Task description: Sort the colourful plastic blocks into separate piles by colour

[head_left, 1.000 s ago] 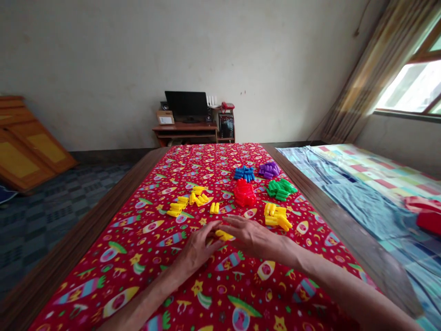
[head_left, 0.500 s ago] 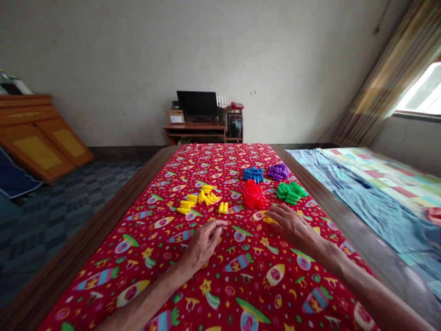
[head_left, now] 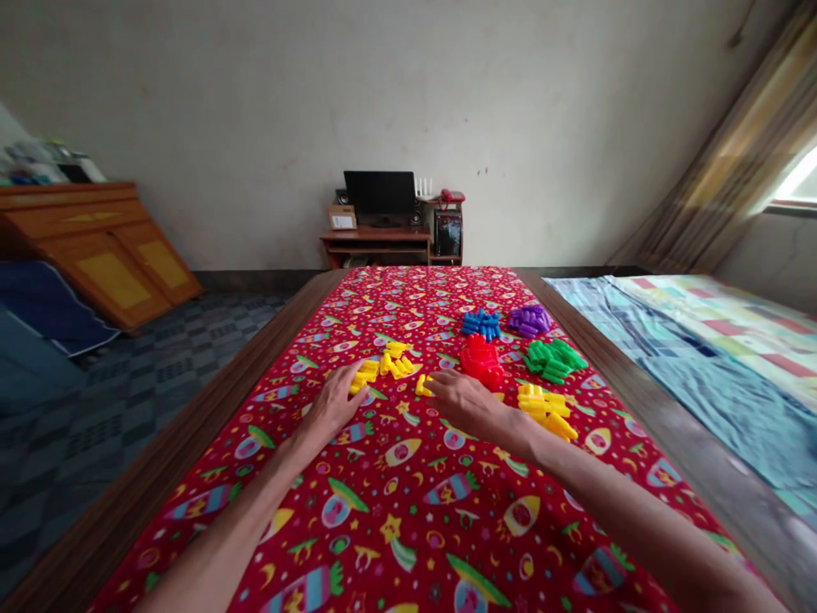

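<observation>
Small plastic pieces lie sorted by colour on a red rocket-print cloth (head_left: 408, 511). My left hand (head_left: 335, 402) stretches forward, fingers extended, tips touching the loose yellow pieces (head_left: 391, 364) at their left end. My right hand (head_left: 467, 402) lies flat with its fingertips against a single yellow piece (head_left: 422, 387). To the right of that hand is a second yellow pile (head_left: 545, 400). Beyond are the red pile (head_left: 481, 358), green pile (head_left: 552, 358), blue pile (head_left: 481, 323) and purple pile (head_left: 528, 320).
The cloth covers a long wooden table (head_left: 210, 409). A bed with striped and checked sheets (head_left: 702, 358) runs along its right side. A desk with a monitor (head_left: 381, 223) stands at the far wall, a wooden cabinet (head_left: 108, 255) at the left, a curtain (head_left: 734, 170) at the right.
Both hands moved forward to the scattered yellow pieces. The right hand came left from the yellow pile on the right. The view has panned left.
</observation>
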`<state>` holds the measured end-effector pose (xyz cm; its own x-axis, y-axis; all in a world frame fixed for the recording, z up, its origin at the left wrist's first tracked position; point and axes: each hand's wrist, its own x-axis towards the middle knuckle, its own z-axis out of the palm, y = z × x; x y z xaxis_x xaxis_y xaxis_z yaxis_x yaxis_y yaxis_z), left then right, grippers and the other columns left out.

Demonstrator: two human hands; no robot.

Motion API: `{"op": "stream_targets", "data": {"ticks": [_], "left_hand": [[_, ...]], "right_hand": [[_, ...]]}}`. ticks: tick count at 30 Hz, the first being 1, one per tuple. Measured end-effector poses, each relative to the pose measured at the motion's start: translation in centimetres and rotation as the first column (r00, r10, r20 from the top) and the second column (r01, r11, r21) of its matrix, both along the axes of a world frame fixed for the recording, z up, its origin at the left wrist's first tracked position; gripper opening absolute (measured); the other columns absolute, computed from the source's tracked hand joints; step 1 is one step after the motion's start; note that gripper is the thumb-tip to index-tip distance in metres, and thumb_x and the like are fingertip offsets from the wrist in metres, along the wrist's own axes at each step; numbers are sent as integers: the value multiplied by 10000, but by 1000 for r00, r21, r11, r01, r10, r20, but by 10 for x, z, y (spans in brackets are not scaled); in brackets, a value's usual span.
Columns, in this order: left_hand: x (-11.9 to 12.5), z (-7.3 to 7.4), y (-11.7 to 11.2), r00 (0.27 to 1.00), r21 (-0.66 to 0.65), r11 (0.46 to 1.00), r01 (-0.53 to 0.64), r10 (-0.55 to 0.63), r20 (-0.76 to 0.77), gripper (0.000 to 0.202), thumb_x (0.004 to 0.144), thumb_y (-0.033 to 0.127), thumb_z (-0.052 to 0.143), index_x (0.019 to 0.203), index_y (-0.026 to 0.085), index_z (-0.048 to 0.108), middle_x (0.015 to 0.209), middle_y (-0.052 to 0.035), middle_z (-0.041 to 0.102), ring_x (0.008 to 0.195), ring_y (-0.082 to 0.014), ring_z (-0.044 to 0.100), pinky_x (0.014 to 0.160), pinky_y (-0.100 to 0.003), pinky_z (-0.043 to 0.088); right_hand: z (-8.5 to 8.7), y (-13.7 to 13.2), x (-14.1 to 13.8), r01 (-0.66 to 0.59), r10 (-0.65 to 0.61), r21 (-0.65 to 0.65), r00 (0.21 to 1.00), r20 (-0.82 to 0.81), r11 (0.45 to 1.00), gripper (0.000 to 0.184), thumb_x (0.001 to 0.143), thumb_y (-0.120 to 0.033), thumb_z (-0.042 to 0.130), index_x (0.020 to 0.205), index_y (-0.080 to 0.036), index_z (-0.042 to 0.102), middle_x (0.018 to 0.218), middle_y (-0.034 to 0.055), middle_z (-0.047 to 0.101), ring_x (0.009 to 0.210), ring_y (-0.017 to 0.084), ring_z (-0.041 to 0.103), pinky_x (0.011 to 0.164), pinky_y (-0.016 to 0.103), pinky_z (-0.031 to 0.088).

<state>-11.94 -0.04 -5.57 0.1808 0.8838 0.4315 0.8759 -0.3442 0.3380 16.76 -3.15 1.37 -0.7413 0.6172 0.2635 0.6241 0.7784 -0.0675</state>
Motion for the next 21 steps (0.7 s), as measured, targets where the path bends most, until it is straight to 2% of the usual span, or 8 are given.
{"op": "stream_targets", "data": {"ticks": [3,6,10,14,17,21], "left_hand": [[2,1,-4,999,61,997,-40,38,31,418,861,291,485,1259,181,551,1134,-119,627,1058,-261,623,955,-402,500],[3,3,-5,996,100,993,-67,61,57,400,839,265,506,1224,180,571,1073,-114,636,1009,-258,637,918,-387,515],[6,8,-8,996,142,988,-62,53,68,421,838,306,516,1235,173,565,1047,-115,657,953,-262,653,869,-387,534],[15,20,-19,992,249,968,-44,12,126,473,884,380,502,1319,194,500,1114,-101,669,1004,-258,655,888,-385,533],[27,26,-30,987,258,964,61,-97,128,493,906,392,492,1356,191,465,1166,-95,673,1076,-251,644,930,-372,523],[53,27,-44,958,184,951,246,-268,101,447,919,380,486,1329,202,501,1225,-89,660,1110,-237,635,954,-361,520]], "right_hand": [[-11,11,-31,-7,-1,51,989,151,999,172,901,-86,488,996,-144,619,988,113,653,931,199,591,795,310,509],[-21,12,-30,-72,57,91,987,153,993,207,858,-10,469,916,-148,613,912,94,648,886,198,582,883,347,503],[-27,5,-4,-54,43,112,994,98,992,210,861,-14,464,925,-166,593,898,73,628,875,196,564,846,351,520],[-26,-8,25,-38,31,73,995,96,997,190,891,-48,480,994,-169,584,938,73,619,897,190,561,750,310,527],[-22,-24,50,-11,2,109,997,80,994,195,890,-69,515,1042,-171,581,1064,99,613,1007,206,555,814,332,528],[-16,-48,91,14,-48,223,988,147,975,265,862,-46,541,1101,-151,586,1203,136,599,1147,262,526,949,443,489]]}}
